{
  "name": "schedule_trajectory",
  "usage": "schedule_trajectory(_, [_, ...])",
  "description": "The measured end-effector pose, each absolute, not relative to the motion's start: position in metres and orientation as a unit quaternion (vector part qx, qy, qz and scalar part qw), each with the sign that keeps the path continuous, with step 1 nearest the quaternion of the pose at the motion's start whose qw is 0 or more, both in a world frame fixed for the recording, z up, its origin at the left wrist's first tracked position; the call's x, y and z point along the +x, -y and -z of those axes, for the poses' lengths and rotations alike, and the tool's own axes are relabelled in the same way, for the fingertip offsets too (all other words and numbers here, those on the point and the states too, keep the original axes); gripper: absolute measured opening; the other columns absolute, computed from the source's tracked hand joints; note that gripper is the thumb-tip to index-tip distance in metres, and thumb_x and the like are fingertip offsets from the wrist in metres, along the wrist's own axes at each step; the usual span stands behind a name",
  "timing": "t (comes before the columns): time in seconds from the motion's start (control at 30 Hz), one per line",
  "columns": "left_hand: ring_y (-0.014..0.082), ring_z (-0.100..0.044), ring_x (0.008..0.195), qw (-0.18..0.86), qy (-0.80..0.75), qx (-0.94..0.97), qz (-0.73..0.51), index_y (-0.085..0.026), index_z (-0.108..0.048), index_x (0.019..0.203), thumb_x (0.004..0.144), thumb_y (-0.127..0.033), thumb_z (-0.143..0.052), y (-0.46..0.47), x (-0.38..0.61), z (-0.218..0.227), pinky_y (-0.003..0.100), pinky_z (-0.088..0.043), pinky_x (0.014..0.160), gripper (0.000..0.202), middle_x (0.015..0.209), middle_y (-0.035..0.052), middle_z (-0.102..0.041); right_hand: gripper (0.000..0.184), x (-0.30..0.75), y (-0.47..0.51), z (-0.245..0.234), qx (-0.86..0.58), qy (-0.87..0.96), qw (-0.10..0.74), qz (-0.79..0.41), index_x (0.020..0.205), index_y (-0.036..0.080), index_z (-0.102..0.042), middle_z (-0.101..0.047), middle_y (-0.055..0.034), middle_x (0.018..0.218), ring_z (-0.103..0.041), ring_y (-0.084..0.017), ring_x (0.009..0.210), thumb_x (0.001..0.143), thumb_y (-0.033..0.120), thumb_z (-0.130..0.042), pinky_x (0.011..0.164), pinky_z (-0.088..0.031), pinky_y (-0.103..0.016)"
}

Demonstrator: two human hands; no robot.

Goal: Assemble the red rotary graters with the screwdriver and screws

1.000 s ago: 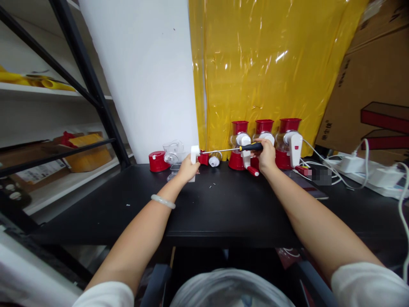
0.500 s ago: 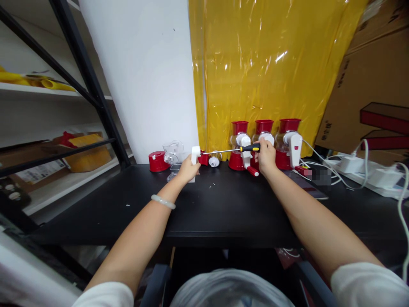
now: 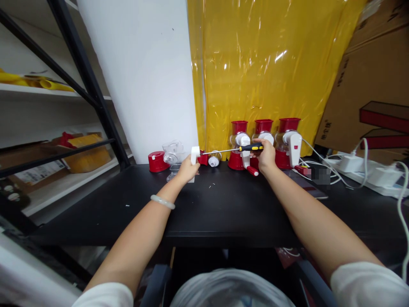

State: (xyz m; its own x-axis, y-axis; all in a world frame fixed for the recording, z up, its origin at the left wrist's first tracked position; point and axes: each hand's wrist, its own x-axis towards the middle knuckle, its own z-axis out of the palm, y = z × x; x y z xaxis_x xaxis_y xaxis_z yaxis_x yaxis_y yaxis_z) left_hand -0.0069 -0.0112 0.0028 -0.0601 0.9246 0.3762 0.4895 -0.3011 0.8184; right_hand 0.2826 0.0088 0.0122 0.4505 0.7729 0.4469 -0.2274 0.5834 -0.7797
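Note:
My left hand (image 3: 188, 168) grips a white plastic crank handle (image 3: 194, 152) above the table. A screwdriver (image 3: 251, 147) lies level, its long metal shaft meeting the right side of the white part. Where its tip sits exactly is too small to tell. My right hand (image 3: 266, 154) holds the back end of the black and yellow grip with its fingertips. Just behind the left hand are a red base (image 3: 157, 162) and a clear plastic housing (image 3: 173, 152). A drum-shaped piece (image 3: 214, 159) with a white end lies between the hands.
Three red and white rotary graters stand at the back: a left one (image 3: 237, 149), a middle one (image 3: 263, 126) and a right one (image 3: 289, 143). White cables and a power strip (image 3: 367, 175) occupy the right side. A dark flat device (image 3: 308, 185) lies near my right forearm.
My right hand's fingers have shifted on the screwdriver, and more of its yellow-striped grip shows. The left hand and the white crank handle stay nearly in place.

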Motion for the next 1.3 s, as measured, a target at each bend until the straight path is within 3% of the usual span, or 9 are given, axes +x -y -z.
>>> schedule_trajectory(0.33, [0.0121, -0.055, 0.044, 0.235, -0.541, 0.64, -0.492, -0.016, -0.054, 0.09, 0.072, -0.005, -0.056, 0.0087, -0.0067, -0.0014, 0.024, -0.05, 0.049, 0.022, 0.057, -0.0061, -0.053, 0.028, 0.283, -0.007, -0.0124, -0.367, 0.43, 0.774, -0.286, 0.087, 0.021, -0.059, -0.048, 0.0076, 0.049, -0.042, -0.009, 0.033, 0.081, 0.049, -0.058, 0.029, -0.025, -0.02])
schedule_trajectory(0.5, [0.0121, -0.055, 0.043, 0.232, -0.54, 0.643, -0.491, -0.017, -0.052, 0.084, 0.071, -0.004, -0.057, 0.0111, -0.006, -0.0027, 0.024, -0.05, 0.05, 0.019, 0.056, -0.0066, -0.053, 0.036, 0.2817, -0.0042, -0.013, -0.387, 0.429, 0.766, -0.283, 0.082, 0.02, -0.061, -0.048, 0.0061, 0.048, -0.042, -0.009, 0.032, 0.083, 0.055, -0.054, 0.03, -0.029, -0.021])
schedule_trajectory(0.7, [0.0124, -0.055, 0.043, 0.233, -0.541, 0.642, -0.49, -0.018, -0.049, 0.082, 0.071, -0.004, -0.056, 0.013, -0.0052, -0.0039, 0.025, -0.05, 0.049, 0.02, 0.056, -0.0068, -0.052, 0.031, 0.2826, -0.0094, -0.0089, -0.336, 0.414, 0.777, -0.334, 0.089, 0.018, -0.062, -0.062, 0.0018, 0.06, -0.055, -0.011, 0.039, 0.082, 0.042, -0.045, 0.037, -0.038, -0.022])
schedule_trajectory(0.87, [0.0127, -0.056, 0.045, 0.24, -0.545, 0.636, -0.491, -0.018, -0.051, 0.084, 0.071, -0.005, -0.057, 0.0129, -0.0052, -0.0039, 0.025, -0.051, 0.05, 0.02, 0.057, -0.006, -0.053, 0.025, 0.283, -0.0101, -0.0101, -0.336, 0.417, 0.777, -0.33, 0.09, 0.018, -0.063, -0.059, 0.0031, 0.058, -0.053, -0.011, 0.038, 0.079, 0.036, -0.049, 0.036, -0.038, -0.023])
schedule_trajectory(1.0, [0.0131, -0.056, 0.046, 0.245, -0.547, 0.631, -0.492, -0.017, -0.053, 0.088, 0.072, -0.005, -0.057, 0.013, -0.0052, -0.0042, 0.026, -0.052, 0.051, 0.02, 0.057, -0.0056, -0.054, 0.024, 0.2817, -0.0088, -0.0113, -0.349, 0.425, 0.773, -0.316, 0.086, 0.02, -0.06, -0.054, 0.0059, 0.052, -0.048, -0.01, 0.035, 0.082, 0.043, -0.056, 0.032, -0.034, -0.02])
schedule_trajectory(1.13, [0.0123, -0.055, 0.045, 0.245, -0.549, 0.628, -0.493, -0.017, -0.053, 0.088, 0.073, -0.005, -0.057, 0.0127, -0.0049, -0.004, 0.025, -0.052, 0.049, 0.019, 0.059, -0.0053, -0.053, 0.035, 0.2828, -0.008, -0.0086, -0.385, 0.434, 0.763, -0.286, 0.081, 0.02, -0.06, -0.052, 0.0066, 0.047, -0.045, -0.009, 0.033, 0.08, 0.055, -0.062, 0.028, -0.032, -0.018])
schedule_trajectory(1.3, [0.0116, -0.055, 0.046, 0.246, -0.548, 0.631, -0.49, -0.017, -0.053, 0.088, 0.073, -0.006, -0.059, 0.0119, -0.0049, -0.0035, 0.024, -0.052, 0.05, 0.02, 0.061, -0.0054, -0.054, 0.046, 0.2838, -0.0083, -0.0067, -0.404, 0.435, 0.751, -0.288, 0.077, 0.018, -0.063, -0.053, 0.0045, 0.045, -0.045, -0.009, 0.031, 0.083, 0.063, -0.057, 0.03, -0.035, -0.019])
